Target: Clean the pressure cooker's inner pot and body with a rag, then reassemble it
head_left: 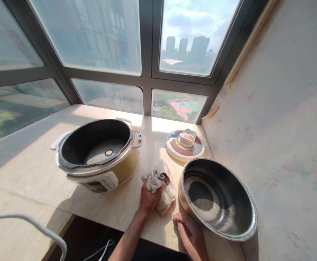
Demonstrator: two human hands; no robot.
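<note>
Sunlight comes through the window and falls across the pale table in front of you, with a flower-patterned wall along its right side. Your left hand has its grip closed around a bunched cloth, and the fingers press into its folds. Your right hand is at the near left side of the pot, fingers curled in; you can't tell from here how firm that grip is, or whether it bears on the pot at all.

Your forearms come in over the table's near edge, where a dark gap opens underneath. A strip of table shows between the cooker and the cloth, and a narrower one between the cloth and the pot. On the right, the pot sits near the wall, and the lid lies just beyond the pot's far left side, its handle up.

Look into the pot: dark inner walls, a bright silvery rim, and a pale, uneven ring around a dark patch on the bottom. Its outside is tan. The cloth is whitish on top, with a dark spot, and its lower part looks browner and spreads toward you.
</note>
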